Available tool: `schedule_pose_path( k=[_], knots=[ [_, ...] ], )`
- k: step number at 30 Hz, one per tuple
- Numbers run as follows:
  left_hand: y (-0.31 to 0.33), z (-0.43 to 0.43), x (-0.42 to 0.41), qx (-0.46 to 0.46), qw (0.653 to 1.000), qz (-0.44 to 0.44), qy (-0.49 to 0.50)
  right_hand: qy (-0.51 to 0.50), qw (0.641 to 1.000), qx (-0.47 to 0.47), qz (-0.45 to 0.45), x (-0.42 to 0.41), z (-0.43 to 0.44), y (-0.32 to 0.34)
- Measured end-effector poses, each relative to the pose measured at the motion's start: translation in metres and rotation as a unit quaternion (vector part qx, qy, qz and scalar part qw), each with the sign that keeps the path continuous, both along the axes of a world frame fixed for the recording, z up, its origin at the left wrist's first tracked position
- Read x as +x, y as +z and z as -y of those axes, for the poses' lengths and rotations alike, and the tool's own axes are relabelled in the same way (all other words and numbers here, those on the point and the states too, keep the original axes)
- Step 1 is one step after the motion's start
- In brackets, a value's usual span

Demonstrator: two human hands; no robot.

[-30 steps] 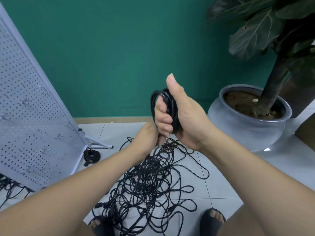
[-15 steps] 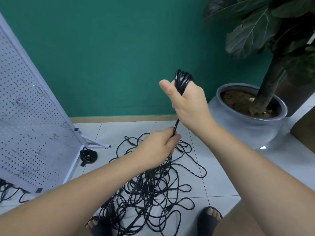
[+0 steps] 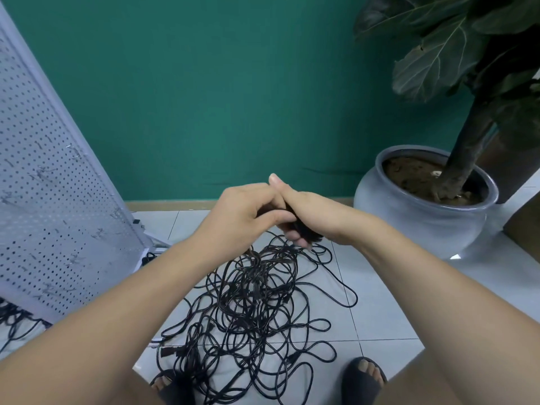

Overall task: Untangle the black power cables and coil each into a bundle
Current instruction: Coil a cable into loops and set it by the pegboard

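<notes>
Pale tiled floor (image 3: pixel 380 305), white pegboard (image 3: pixel 43 200) leaning along its left edge, green wall (image 3: pixel 219 97) behind its far edge, grey pot (image 3: pixel 423 226) of soil at its far right corner, plant (image 3: pixel 464 147) with broad dark leaves, dark sandal (image 3: pixel 362 382) at the near edge

We are facing a teal wall (image 3: pixel 204 97) meeting pale floor tiles (image 3: pixel 385 311) along a wooden skirting (image 3: pixel 163 205). A white pegboard panel (image 3: pixel 43 200) is leaning on the left, and a grey pot (image 3: pixel 409 229) (holding a broad-leaved plant (image 3: pixel 432 57)) is standing on the right.
</notes>
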State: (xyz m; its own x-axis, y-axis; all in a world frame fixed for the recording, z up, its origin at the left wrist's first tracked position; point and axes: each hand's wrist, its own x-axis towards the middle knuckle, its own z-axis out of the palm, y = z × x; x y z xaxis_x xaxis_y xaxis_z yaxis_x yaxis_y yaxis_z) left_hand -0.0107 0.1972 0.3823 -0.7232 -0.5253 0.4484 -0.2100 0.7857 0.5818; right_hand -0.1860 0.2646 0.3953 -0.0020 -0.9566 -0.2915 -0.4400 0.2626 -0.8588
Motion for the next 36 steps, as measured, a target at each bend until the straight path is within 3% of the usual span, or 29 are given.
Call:
schedule_pose_path(
  k=[3,7,11,14,18,24,29,33,36],
  knots=[
    [0.001,0.002,0.001,0.02,0.999,-0.029,0.009,0.03,0.99,0.072,0.119,0.002,-0.003,0.005],
    [0.005,-0.01,-0.002,0.085,0.992,-0.084,0.039,0.084,0.969,0.131,0.189,0.005,-0.01,0.014],
    [0.004,-0.011,-0.008,0.054,0.989,-0.11,0.08,0.1,0.962,0.161,0.194,0.008,-0.015,0.019],
    [0.004,-0.004,-0.011,0.081,0.983,-0.127,0.101,0.126,0.958,0.171,0.194,0.015,-0.016,0.02],
    [0.001,0.006,-0.015,0.214,0.963,-0.136,0.085,0.13,0.957,0.126,0.226,0.024,-0.02,0.022],
    [-0.019,-0.003,-0.02,0.404,0.906,-0.106,0.068,0.061,0.938,-0.039,0.34,0.024,-0.031,0.031],
    [-0.032,-0.015,-0.029,0.34,0.936,-0.09,0.001,-0.075,0.934,-0.199,0.287,0.025,-0.029,0.033],
    [-0.046,-0.013,-0.031,0.228,0.973,0.016,0.021,-0.116,0.931,-0.273,0.213,0.03,-0.027,0.036],
    [-0.055,-0.002,-0.03,0.161,0.987,0.021,0.007,-0.13,0.928,-0.309,0.165,0.028,-0.029,0.04]
  ],
)
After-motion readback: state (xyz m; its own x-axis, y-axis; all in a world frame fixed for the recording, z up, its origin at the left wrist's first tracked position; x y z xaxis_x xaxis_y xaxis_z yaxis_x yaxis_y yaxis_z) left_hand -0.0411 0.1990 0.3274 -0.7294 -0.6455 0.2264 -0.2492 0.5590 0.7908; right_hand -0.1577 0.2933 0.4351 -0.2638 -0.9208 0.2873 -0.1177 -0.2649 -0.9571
